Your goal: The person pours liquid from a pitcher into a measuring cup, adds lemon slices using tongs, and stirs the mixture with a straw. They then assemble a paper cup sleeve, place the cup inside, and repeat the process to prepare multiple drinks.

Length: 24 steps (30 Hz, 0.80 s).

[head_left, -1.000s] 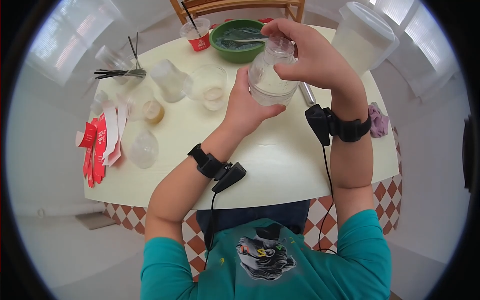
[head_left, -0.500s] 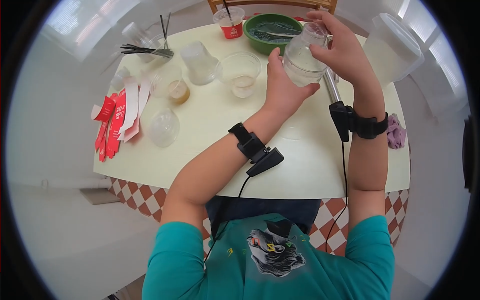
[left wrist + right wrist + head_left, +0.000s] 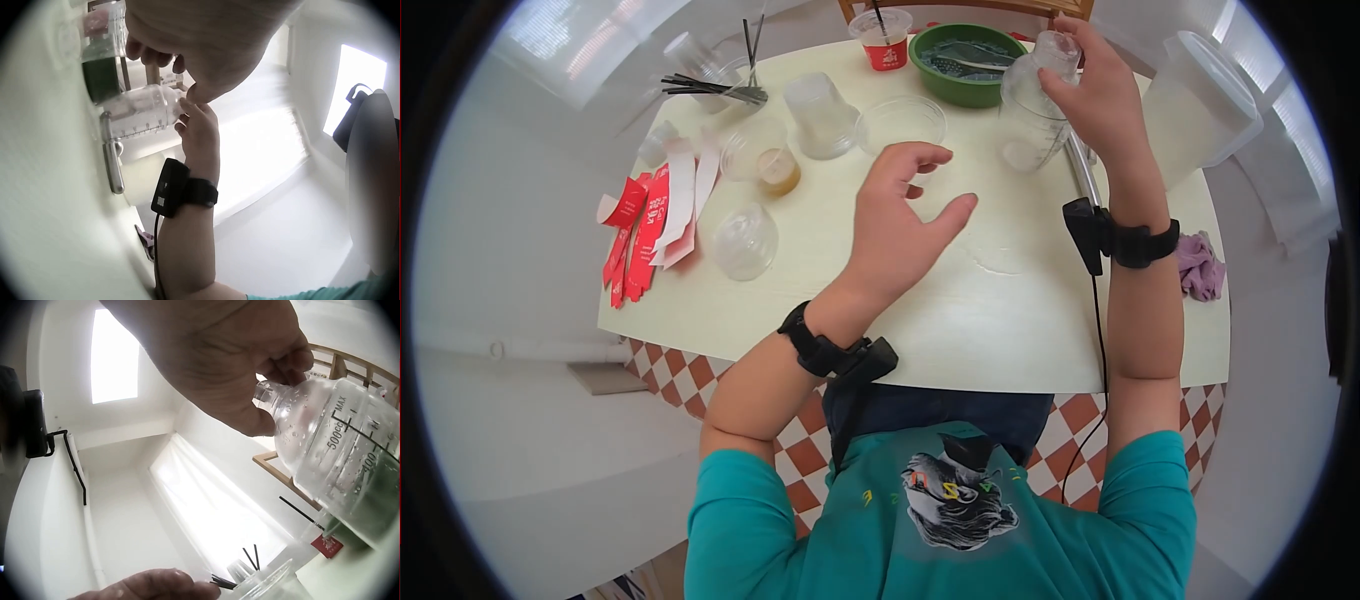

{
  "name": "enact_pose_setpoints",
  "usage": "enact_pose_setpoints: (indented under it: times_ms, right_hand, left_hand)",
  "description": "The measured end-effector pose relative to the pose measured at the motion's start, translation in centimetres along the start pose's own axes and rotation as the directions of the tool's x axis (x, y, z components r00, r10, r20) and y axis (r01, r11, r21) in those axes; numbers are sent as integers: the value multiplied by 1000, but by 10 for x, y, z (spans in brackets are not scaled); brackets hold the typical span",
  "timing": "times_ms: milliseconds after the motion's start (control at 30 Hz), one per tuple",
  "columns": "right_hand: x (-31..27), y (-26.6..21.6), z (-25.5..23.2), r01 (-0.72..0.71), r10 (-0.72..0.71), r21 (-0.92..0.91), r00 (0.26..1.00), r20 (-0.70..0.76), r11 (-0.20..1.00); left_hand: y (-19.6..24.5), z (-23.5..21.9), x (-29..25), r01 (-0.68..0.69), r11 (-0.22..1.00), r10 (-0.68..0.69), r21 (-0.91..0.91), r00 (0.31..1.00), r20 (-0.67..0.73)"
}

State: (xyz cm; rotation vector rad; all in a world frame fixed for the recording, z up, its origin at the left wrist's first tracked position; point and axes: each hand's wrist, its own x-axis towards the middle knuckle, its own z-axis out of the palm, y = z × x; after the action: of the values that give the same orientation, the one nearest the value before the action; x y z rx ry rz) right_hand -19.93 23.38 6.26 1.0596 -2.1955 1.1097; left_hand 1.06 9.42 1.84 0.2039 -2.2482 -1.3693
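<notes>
My right hand grips the narrow top of a clear plastic shaker between thumb and fingers. In the right wrist view the shaker's wall carries black measuring marks up to 500cc, with droplets on it. The left wrist view has it upright, its base at the table. My left hand hovers over the middle of the table, its fingers bent loosely around nothing, apart from the shaker. Just behind it lies a clear round lid or bowl. A metal cylinder stands close beside the shaker.
A green basin of liquid with a spoon and a red-labelled cup stand at the back. Left are plastic cups, black straws and red paper sleeves. Right are a large pitcher and a purple cloth.
My left hand has let go of the shaker and drawn back to the left. The right hand keeps its grip on the shaker's top, and the view has shifted.
</notes>
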Motion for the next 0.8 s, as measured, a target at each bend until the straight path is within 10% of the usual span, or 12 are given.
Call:
enact_pose_setpoints:
  times_ms: [400, 800]
  right_hand:
    - [3, 17, 8, -11, -5, -132, 993, -122, 991]
    - [2, 19, 10, -64, 20, -245, 984, -176, 967]
  left_hand:
    - [-45, -126, 7, -96, 787, 337, 610, 894, -295]
    - [-92, -165, -33, 316, 594, -54, 740, 933, -356]
